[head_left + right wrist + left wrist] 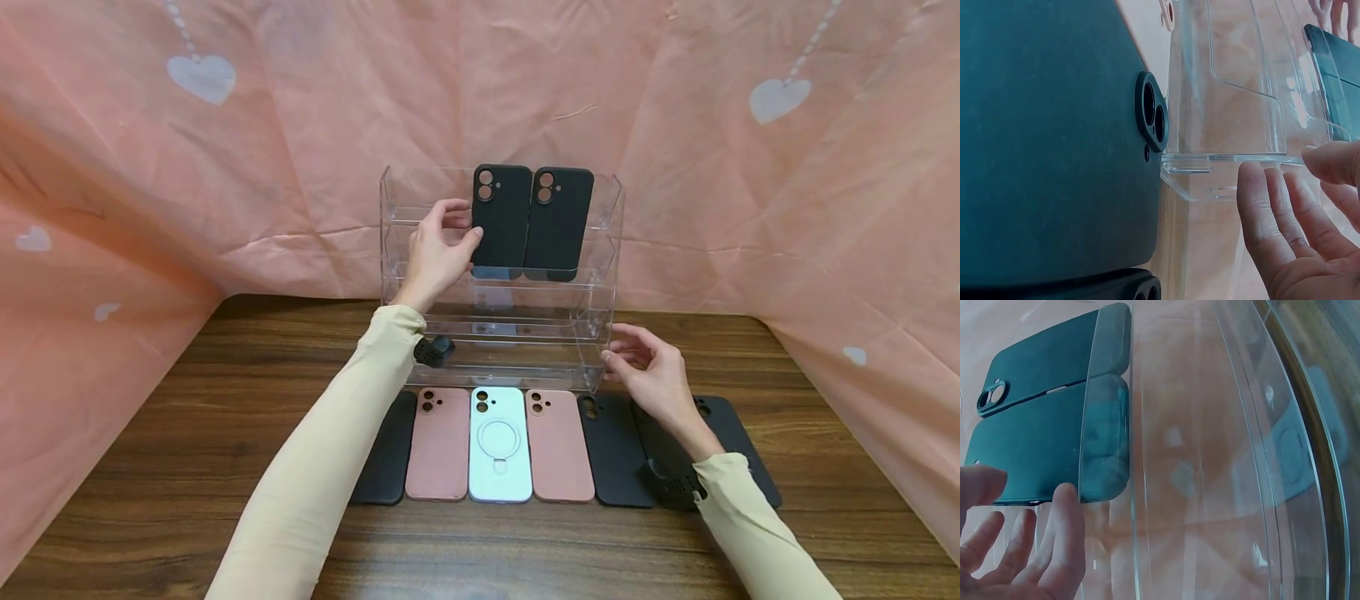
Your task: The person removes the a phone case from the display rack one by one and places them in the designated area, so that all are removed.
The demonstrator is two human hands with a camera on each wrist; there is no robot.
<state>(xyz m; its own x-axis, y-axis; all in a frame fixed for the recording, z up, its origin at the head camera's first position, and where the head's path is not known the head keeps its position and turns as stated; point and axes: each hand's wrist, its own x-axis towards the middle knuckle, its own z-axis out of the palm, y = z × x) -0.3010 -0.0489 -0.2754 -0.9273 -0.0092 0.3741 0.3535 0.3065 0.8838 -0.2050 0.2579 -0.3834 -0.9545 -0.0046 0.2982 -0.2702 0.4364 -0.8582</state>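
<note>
Two black phone cases stand side by side in the top tier of a clear acrylic rack. My left hand is at the outer edge of the left black case. Its thumb overlaps the case front, and the extended fingertips are right at the side edge. The right black case leans next to it, both bottoms behind the tier's clear lip. Low on the rack's right side, my right hand has its nearly straight fingertips at the side panel, with the thumb by the panel's edge.
Before the rack lies a row of cases: a black case, a pink case, a white case with a ring, another pink case and several black cases, partly under my right wrist. Pink cloth hangs behind the wooden table.
</note>
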